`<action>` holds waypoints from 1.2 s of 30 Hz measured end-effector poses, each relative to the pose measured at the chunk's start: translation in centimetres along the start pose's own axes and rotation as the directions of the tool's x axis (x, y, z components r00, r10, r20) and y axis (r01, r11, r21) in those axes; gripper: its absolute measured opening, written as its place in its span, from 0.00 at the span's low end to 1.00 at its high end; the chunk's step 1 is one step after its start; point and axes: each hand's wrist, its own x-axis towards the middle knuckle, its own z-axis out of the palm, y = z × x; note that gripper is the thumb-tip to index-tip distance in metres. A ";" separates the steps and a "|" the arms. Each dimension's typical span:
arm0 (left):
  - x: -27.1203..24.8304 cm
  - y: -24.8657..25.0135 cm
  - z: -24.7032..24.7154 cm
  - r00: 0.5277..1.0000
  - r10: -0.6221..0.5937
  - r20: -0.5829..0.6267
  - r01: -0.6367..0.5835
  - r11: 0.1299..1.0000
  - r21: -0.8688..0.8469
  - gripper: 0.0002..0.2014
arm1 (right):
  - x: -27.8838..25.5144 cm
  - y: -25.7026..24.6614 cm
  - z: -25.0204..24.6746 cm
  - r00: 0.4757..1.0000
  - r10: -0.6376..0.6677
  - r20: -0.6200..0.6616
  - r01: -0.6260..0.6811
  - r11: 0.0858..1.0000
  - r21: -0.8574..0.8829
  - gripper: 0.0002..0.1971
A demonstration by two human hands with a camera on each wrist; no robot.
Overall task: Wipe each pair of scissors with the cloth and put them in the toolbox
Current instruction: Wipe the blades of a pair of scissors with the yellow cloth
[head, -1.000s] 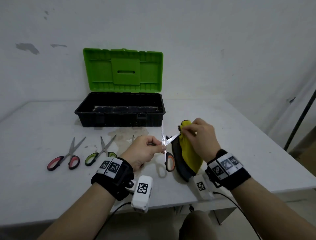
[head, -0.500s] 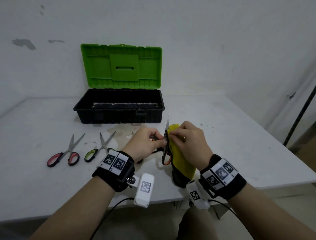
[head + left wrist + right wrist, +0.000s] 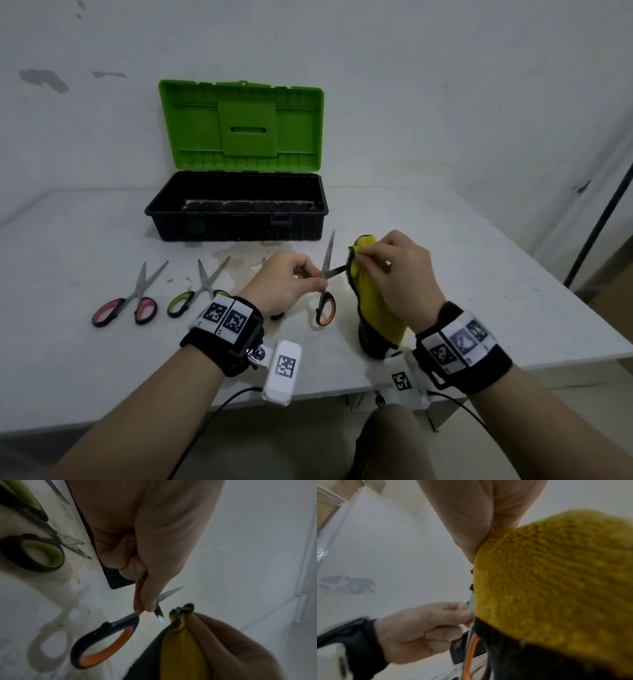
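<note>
**Orange scissors held open beside the cloth**

The left hand [image 3: 284, 284] pinched the orange-handled scissors [image 3: 325, 291] between thumb and fingertips right at the pivot, above the white table [image 3: 479, 274]. The blades stood spread: one pointed up and away toward the toolbox, the other pointed right, its tip just beside the cloth. One orange loop hung below the hand; the other was mostly hidden behind the fingers. In the left wrist view the same pinch showed at the joint of the scissors [image 3: 109, 641], with the short blade tip almost touching the cloth's bunched top edge.

The right hand [image 3: 399, 274] was closed round the yellow cloth [image 3: 376, 308], thumb and fingers gripping its upper end, the rest hanging down to the table with a dark underside showing. Whether cloth and blade actually touched could not be told.

The toolbox [image 3: 236, 222] sat open behind the hands, its green lid [image 3: 241, 126] upright against the wall. To the left of the left hand, well apart from it, the red-handled scissors [image 3: 126, 305] and the green-handled scissors [image 3: 195, 291] lay flat on the table, side by side.
</note>
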 end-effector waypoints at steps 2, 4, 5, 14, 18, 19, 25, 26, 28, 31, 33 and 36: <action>0.1 0.2 0.3 1.000 0.015 0.012 -0.015 1.000 -0.007 0.07 | -0.5 -0.8 1.0 0.997 -0.042 0.071 0.041 0.999 0.020 0.04; 0.2 0.2 0.4 0.999 0.025 0.039 -0.024 0.999 -0.022 0.06 | -0.7 -0.7 1.8 0.993 -0.041 0.109 0.039 0.999 0.026 0.05; 0.2 0.2 0.4 0.998 0.025 0.049 -0.023 0.999 -0.036 0.06 | -0.7 -0.6 2.1 0.993 -0.034 0.114 0.032 0.999 0.019 0.05; -0.4 0.1 -1.0 0.985 -0.150 0.091 0.168 0.957 -0.236 0.05 | 0.7 2.6 0.1 0.987 0.090 -0.130 -0.092 0.996 -0.009 0.03; -0.3 0.3 -0.7 0.966 -0.222 0.132 0.253 0.913 -0.319 0.05 | 0.2 0.3 -0.6 0.987 -0.086 -0.135 0.089 0.996 0.011 0.03; -0.4 0.4 -0.5 0.963 -0.227 0.143 0.262 0.908 -0.326 0.05 | -0.1 -0.3 -0.4 0.988 -0.130 -0.087 0.132 0.991 0.013 0.04; -0.5 0.8 0.0 0.952 -0.221 0.212 0.280 0.907 -0.315 0.08 | -1.0 -0.6 1.8 0.984 -0.126 0.125 0.125 0.992 0.021 0.04; -0.6 0.8 -0.1 0.949 -0.231 0.214 0.290 0.907 -0.304 0.09 | -1.0 -0.3 1.8 0.987 -0.101 0.126 0.100 0.995 0.011 0.04; -0.6 0.7 -0.4 0.946 -0.248 0.207 0.303 0.903 -0.303 0.10 | -0.9 0.1 1.7 0.990 -0.070 0.123 0.070 0.998 0.002 0.04; -0.5 0.5 -0.8 0.961 -0.227 0.161 0.266 0.917 -0.297 0.08 | -0.9 0.1 1.3 0.990 -0.066 0.124 0.067 0.998 -0.004 0.05; -0.3 0.3 -1.0 0.966 -0.221 0.136 0.254 0.914 -0.316 0.06 | -0.9 0.1 1.2 0.991 -0.057 0.119 0.059 0.998 -0.008 0.05; -0.2 0.1 -1.1 0.969 -0.227 0.099 0.248 0.895 -0.372 0.07 | -0.8 0.1 1.0 0.993 -0.056 0.103 0.057 0.998 -0.011 0.05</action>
